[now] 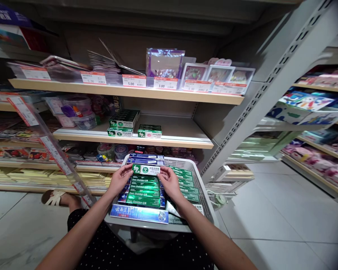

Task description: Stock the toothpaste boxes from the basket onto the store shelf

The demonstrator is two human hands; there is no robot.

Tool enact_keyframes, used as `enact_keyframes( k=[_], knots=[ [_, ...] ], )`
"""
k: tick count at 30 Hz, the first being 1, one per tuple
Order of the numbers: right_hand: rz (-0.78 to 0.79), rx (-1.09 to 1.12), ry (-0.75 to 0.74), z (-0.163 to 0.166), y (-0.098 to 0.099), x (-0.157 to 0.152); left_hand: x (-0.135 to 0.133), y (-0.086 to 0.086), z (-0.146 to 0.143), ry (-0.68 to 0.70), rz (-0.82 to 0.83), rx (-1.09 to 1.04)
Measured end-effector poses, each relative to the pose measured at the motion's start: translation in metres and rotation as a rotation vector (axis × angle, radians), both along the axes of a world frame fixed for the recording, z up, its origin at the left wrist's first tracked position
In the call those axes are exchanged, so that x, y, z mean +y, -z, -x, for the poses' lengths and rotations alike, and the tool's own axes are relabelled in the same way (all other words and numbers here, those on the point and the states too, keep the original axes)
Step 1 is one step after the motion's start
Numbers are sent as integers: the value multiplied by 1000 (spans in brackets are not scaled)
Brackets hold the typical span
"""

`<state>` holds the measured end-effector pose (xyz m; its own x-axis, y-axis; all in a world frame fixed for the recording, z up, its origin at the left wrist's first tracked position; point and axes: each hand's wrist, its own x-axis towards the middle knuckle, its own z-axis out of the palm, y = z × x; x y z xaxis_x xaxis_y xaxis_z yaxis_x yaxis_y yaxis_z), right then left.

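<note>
Between my two hands is a green-and-white toothpaste box (145, 170), its printed end panel facing me. My left hand (121, 180) has its fingers closed on the box's left end. At the right end, my right hand (169, 180) grips it with thumb and fingers. Just below lie several green Doc.Golden toothpaste boxes (143, 193) in a row, on top of blue boxes. A blue toothpaste box (139, 213) lies across the near side of the grey basket (211, 210). More green boxes (187, 183) fill the basket's right side.
Ahead, the middle shelf (183, 140) bears two stacks of toothpaste boxes (124, 123) beside clear plastic tubs (83, 112). Price-tagged goods stand on the upper shelf (146, 92). A slotted metal upright (259, 90) rises at the right. A sandalled foot (56, 198) rests at lower left.
</note>
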<state>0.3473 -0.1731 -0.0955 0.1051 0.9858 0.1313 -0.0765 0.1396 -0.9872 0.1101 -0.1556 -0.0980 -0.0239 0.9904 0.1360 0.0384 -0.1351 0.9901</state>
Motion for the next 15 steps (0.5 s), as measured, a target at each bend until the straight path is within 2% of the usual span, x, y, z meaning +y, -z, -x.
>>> enact_keyframes(
  k=[5, 8, 11, 15],
  knots=[
    [5, 11, -36, 3, 4, 5, 2, 7, -2, -40, -38, -55],
    [-14, -27, -65, 8, -3, 16, 8, 4, 1, -81, -90, -56],
    [-70, -95, -75, 21, -23, 39, 22, -13, 12, -149, -146, -13],
    [-193, -139, -77, 55, -65, 83, 57, -56, 39, -267, -254, 95]
  ],
)
